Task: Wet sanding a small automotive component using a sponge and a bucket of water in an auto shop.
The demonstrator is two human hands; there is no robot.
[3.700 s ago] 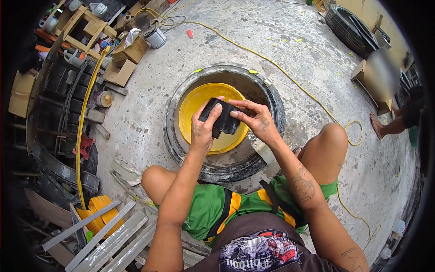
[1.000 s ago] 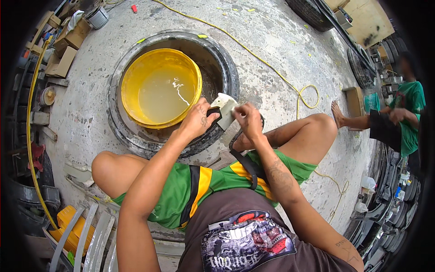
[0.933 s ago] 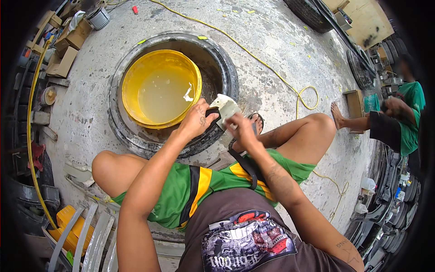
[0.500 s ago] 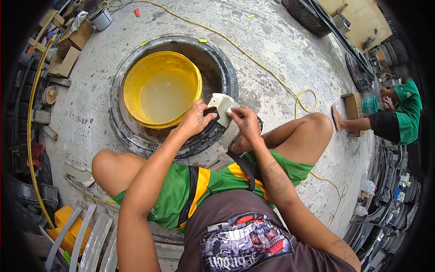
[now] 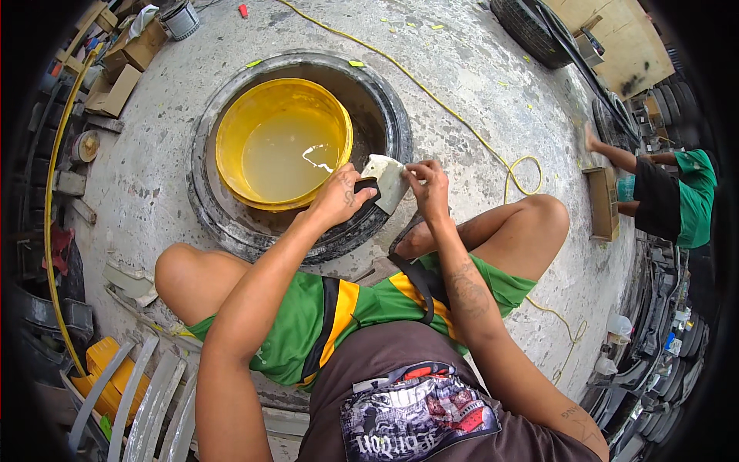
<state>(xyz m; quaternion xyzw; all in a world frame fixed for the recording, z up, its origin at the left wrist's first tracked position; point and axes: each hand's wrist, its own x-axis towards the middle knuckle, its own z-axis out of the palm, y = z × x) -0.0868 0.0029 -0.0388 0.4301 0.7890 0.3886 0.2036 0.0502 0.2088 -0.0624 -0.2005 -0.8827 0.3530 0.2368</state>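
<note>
Just right of the yellow bucket, my left hand [image 5: 344,199] is closed on a small pale grey panel piece [image 5: 392,185] with a hole near its top corner. A black part [image 5: 367,187] shows along the piece's left side, by my left thumb. The fingers of my right hand [image 5: 428,189] are pinched together at the piece's right edge. What lies between those fingertips, if anything, is too small to make out. Cloudy water fills the lower part of the yellow bucket [image 5: 223,150], which stands tilted inside a large black tyre [image 5: 202,202] between my knees.
A yellow hose [image 5: 454,113] snakes over the concrete floor and loops at right. Another person in a green shirt [image 5: 695,196] sits far right by a cardboard box [image 5: 601,204]. Grey curved strips [image 5: 158,412] lie at lower left; a tyre [image 5: 531,32] rests at upper right.
My right hand has shifted slightly up and right, from the panel's face to its edge. The left keeps its hold. The other person has changed posture, a leg now stretched farther away.
</note>
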